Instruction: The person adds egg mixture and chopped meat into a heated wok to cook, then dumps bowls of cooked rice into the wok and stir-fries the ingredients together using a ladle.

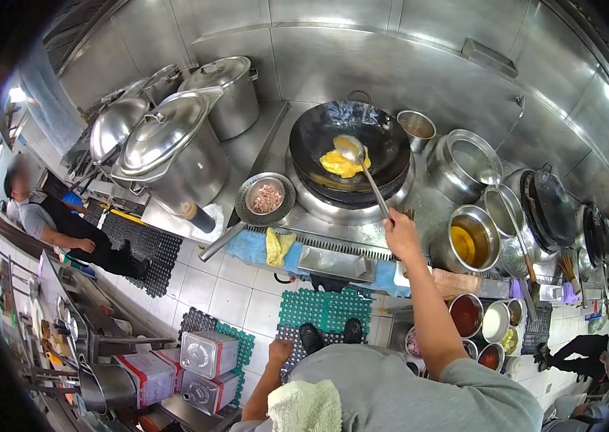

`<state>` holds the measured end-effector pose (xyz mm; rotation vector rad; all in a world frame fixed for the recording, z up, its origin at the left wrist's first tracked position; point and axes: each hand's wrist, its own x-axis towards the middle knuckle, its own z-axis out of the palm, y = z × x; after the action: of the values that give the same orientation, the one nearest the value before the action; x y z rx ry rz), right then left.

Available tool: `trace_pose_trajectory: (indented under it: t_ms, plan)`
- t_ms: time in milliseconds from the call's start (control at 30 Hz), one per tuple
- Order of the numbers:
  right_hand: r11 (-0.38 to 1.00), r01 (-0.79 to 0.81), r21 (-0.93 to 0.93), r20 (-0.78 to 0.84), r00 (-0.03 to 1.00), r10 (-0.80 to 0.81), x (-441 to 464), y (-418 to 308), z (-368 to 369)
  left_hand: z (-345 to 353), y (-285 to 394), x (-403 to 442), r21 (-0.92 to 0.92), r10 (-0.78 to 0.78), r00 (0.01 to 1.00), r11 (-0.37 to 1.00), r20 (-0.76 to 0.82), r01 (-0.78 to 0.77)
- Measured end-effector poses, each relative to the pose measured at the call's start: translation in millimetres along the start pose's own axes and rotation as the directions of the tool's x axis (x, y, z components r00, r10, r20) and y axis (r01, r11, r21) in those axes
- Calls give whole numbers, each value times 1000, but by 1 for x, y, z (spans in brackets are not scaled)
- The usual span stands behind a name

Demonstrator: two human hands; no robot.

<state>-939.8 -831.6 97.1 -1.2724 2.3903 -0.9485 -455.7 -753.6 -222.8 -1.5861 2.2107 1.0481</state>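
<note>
My right hand [401, 235] is wrapped round the long handle of a metal ladle [350, 148]. The ladle's bowl rests in a black wok [311, 140], against yellow cooked egg [342, 165]. Below the stove edge, by my side, my left hand [280, 351] hangs in a fist, with nothing visible in it. Left of the wok, a small bowl of diced pinkish meat [268, 199] sits in a perforated skimmer [244, 216], whose handle points toward me. A yellow cloth [279, 247] lies over the stove's front edge.
Large lidded pots [175, 144] stand at left. To the right are a pot of golden oil [471, 237], a wide metal pot [466, 162] and several ingredient tubs [466, 315]. Metal tins [208, 354] are stacked behind left. One person [66, 223] stands left; another [599, 353] is at right.
</note>
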Motion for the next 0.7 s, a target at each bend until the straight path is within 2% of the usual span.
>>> trace_pose_trajectory:
  t_ms: [33, 67, 133, 167, 200, 267, 367, 433, 467, 533, 567, 600, 633, 700]
  plan:
    - [997, 9, -74, -36, 999, -12, -4, -5, -1, 7, -3, -7, 27, 5, 1000, 1000, 13, -5]
    - [976, 166, -141, -139, 973, -186, 6, 21, 22, 25, -15, -12, -34, 28, 999, 999, -41, -29]
    - [991, 118, 61, -93, 989, -112, 17, 46, 39, 56, -40, -10, 91, 79, 995, 992, 68, -85]
    - [978, 17, 206, -4, 1000, -16, 12, 32, 26, 67, -49, -7, 151, 98, 988, 982, 121, -115]
    - [938, -104, 331, 86, 993, 80, 5, 15, 11, 76, -57, -6, 118, 112, 990, 985, 91, -122]
    - [981, -13, 193, 61, 998, 1, 4, 30, -1, 83, -60, -9, 51, 136, 990, 989, 32, -137]
    - [996, 87, -21, -20, 996, -87, -5, 39, -13, 71, -51, -18, 60, 113, 990, 991, 80, -118]
    - [980, 113, -165, -113, 985, -133, -16, 14, -21, 58, -41, -25, -18, 125, 992, 992, 15, -125]
    - [982, 44, -183, -83, 995, -60, -16, 6, -14, 56, -39, -29, -55, 130, 991, 990, -16, -131]
    - [969, -98, -225, -37, 995, 92, -9, -15, -1, 64, -47, -14, -37, 78, 997, 996, 14, -78]
    - [973, -95, -209, -19, 995, 93, -10, -24, 4, 66, -50, -9, -25, 55, 998, 998, 30, -55]
    - [977, -92, -194, -2, 996, 94, -10, -32, 8, 44, -27, -24, -313, -112, 991, 941, 69, 128]
    - [980, -88, -180, 15, 996, 92, -10, -35, 10, 36, -18, -24, -382, -168, 982, 904, 90, 190]
    - [996, 72, -46, 2, 997, -72, -4, -3, 19, 37, -18, -18, -509, -279, 949, 802, 146, 314]
